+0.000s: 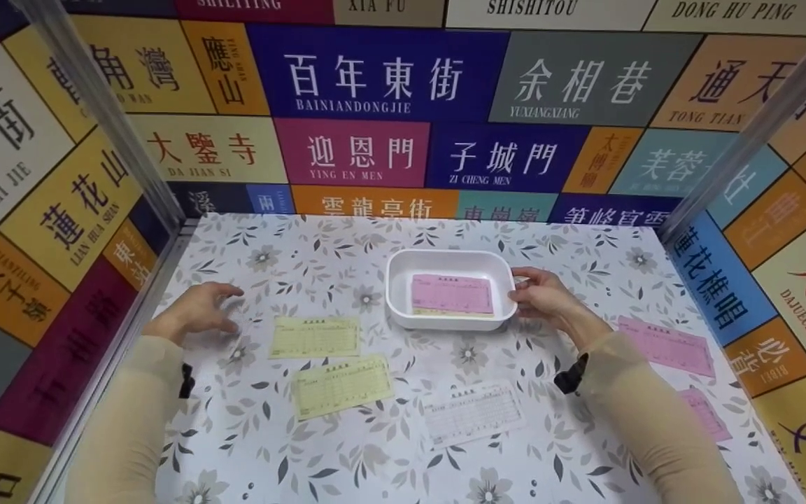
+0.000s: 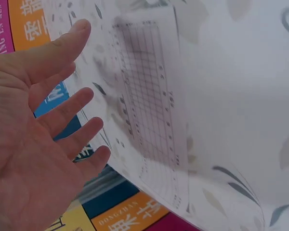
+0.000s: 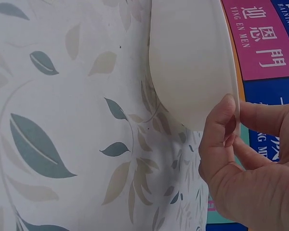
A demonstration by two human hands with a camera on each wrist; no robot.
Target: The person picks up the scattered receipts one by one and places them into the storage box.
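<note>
My right hand (image 1: 543,299) pinches the right end of a white plastic tub (image 1: 399,308) by its rim; the right wrist view has thumb and fingers at the edge of the tub (image 3: 192,57). Inside the tub lies a pink printed slip (image 1: 450,294), with a yellow edge showing beneath it. My left hand (image 1: 200,308) hovers over the left side of the table, fingers spread and holding nothing. In the left wrist view, a white printed slip (image 2: 149,96) lies beside that hand (image 2: 43,110), partly in shadow and apart from the fingertips.
Two yellow slips (image 1: 315,337) lie left of centre, and a white slip (image 1: 476,413) lies nearer the front. Pink slips (image 1: 669,346) lie at the right, one partly behind the right forearm. Printed walls (image 1: 375,154) enclose the flower-patterned table (image 1: 305,259) at back and sides.
</note>
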